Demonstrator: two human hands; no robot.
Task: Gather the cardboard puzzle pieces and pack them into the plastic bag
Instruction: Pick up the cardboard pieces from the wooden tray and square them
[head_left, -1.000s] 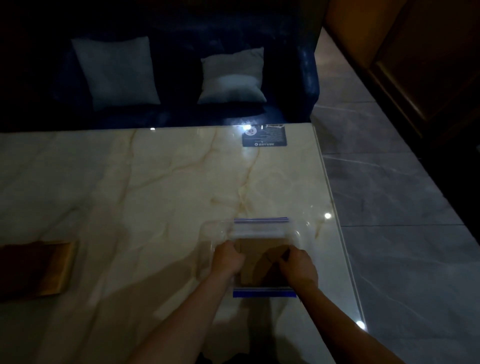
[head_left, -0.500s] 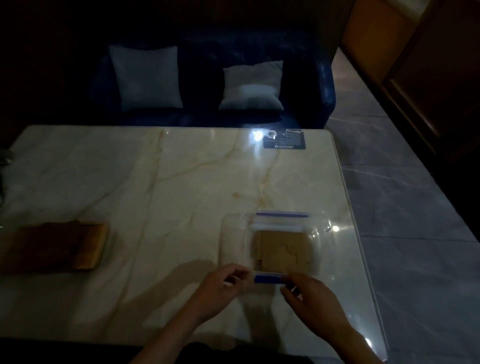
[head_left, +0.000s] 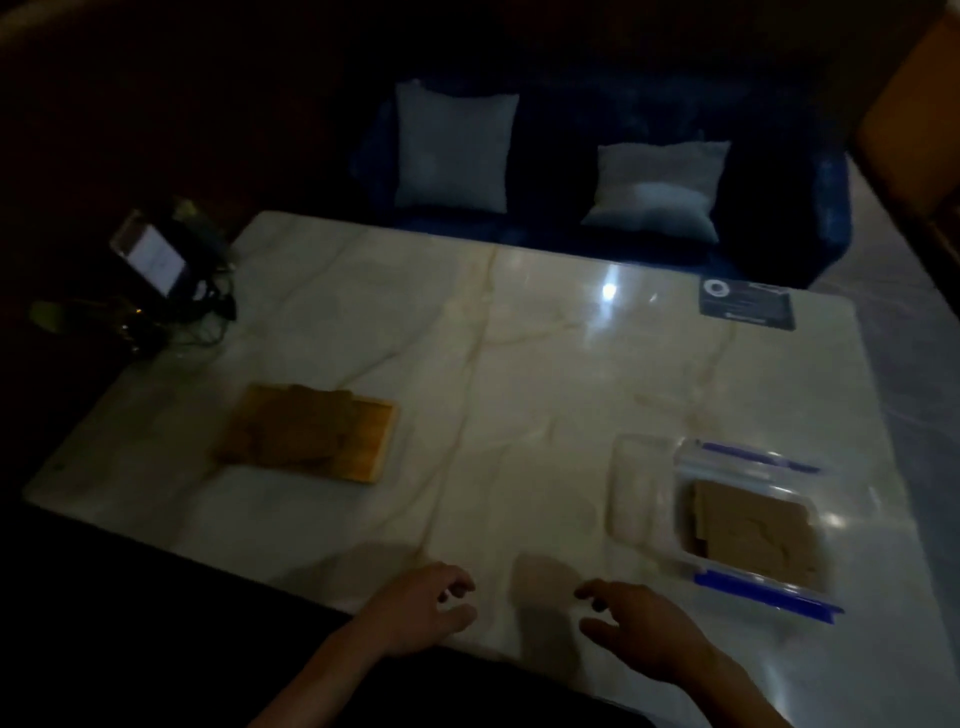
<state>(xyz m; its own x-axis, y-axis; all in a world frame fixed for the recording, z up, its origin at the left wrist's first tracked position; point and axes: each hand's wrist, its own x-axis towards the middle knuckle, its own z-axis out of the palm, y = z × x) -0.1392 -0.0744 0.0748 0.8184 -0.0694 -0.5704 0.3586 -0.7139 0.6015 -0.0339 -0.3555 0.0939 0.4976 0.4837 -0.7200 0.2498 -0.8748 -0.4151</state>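
A clear plastic bag with a blue zip strip lies flat at the right of the marble table. Brown cardboard puzzle pieces sit inside it. More brown cardboard pieces rest on a wooden board at the table's left. My left hand hovers over the near table edge, fingers loosely curled, holding nothing. To its right, my right hand is open, fingers spread, just left of the bag and apart from it.
A phone on a stand with dark cables sits off the table's far left corner. A dark card lies at the far right corner. A blue sofa with two pale cushions stands behind the table. Tiled floor lies right.
Both hands let go of the bag's blue zip strip and drew back toward the near edge. The view swung left, bringing the wooden board and phone into sight.
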